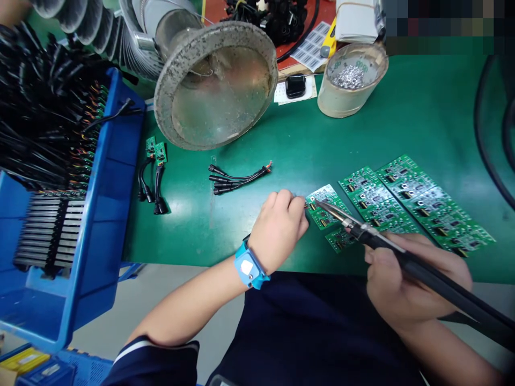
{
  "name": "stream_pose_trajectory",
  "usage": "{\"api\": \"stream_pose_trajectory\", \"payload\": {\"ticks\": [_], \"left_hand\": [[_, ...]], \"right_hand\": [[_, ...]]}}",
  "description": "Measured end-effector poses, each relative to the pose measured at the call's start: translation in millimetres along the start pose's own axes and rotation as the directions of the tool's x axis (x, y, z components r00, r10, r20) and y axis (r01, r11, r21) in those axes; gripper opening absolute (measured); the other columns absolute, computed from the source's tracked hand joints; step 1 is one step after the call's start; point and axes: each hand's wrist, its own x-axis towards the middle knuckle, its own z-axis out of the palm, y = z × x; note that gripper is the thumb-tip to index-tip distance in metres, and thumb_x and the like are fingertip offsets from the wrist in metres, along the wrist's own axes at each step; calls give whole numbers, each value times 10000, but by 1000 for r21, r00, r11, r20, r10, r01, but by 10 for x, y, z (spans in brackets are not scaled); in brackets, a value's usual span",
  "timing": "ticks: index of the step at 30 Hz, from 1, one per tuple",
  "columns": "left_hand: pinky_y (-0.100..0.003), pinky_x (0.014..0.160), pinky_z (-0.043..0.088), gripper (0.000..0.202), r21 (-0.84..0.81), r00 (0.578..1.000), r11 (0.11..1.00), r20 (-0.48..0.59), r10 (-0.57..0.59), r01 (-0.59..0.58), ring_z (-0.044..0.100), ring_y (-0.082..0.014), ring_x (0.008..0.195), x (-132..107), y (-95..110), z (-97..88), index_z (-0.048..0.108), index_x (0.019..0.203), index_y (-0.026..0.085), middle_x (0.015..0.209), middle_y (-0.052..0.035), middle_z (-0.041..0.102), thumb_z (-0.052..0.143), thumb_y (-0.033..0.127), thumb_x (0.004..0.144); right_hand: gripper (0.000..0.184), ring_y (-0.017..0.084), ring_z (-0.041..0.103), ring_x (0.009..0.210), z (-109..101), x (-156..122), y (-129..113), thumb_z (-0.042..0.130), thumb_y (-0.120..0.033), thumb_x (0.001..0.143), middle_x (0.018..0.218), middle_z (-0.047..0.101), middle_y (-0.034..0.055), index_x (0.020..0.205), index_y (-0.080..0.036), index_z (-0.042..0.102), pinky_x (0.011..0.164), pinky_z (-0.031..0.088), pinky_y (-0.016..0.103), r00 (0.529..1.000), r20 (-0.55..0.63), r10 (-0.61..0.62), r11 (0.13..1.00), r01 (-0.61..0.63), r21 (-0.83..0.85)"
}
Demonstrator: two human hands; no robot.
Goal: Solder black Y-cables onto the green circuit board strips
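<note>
My right hand [410, 279] is closed round a soldering iron [374, 238], its tip over a small green circuit board [325, 212]. At that board's left edge my left hand [281, 228] is closed, the fingers pinched together; bits of wire end show at the fingertips, but most of what it holds is hidden. A blue wrist strap [247, 265] circles the left wrist. To the right lie joined strips of green boards [434, 201]. Left of the hands rests a bundle of short black cables [239, 179] with bared orange ends.
A wide fume-duct hood [164, 107] hangs over the back of the green table. Two boards with cables [159, 177] lie beside a blue bin [129, 123] full of black cables. An oval tub [341, 104] with silvery bits stands at the back right, near a yellow knife [330, 40].
</note>
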Motion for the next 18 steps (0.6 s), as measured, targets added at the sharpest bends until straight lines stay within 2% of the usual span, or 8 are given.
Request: {"api": "stream_pose_trajectory", "payload": {"ticks": [6,9,13,18], "left_hand": [[-336,762,461,195,-158,997,985,-53,61,-69,507,-186,854,-61,-78,-9,565,1044,141,910,-80,566,435,198,909],[-315,754,457,176,-225,994,969,-62,86,-98,519,-168,861,-96,-137,-16,591,1021,177,914,-60,576,457,185,907],[-304,761,454,151,-286,994,954,-85,71,-93,526,-157,862,-97,-175,-13,616,971,186,910,-50,582,481,196,903],[-305,763,456,147,-331,997,942,-61,41,-59,533,-158,847,-61,-165,-19,622,950,161,900,-58,582,488,193,899]], "right_hand": [[278,160,568,581,72,44,7,638,-151,688,633,578,0,963,-190,630,474,517,320,988,-33,-151,988,152,9],[240,158,561,584,49,12,18,633,-174,713,618,550,-6,951,-200,630,500,551,346,977,-41,-211,977,211,-20],[251,162,578,637,20,-17,-6,643,-132,696,653,551,0,939,-193,618,531,574,356,982,47,-185,982,187,-32],[285,153,593,669,37,-35,-13,642,-75,670,705,561,7,940,-165,618,642,603,380,977,95,-190,981,184,68]]}}
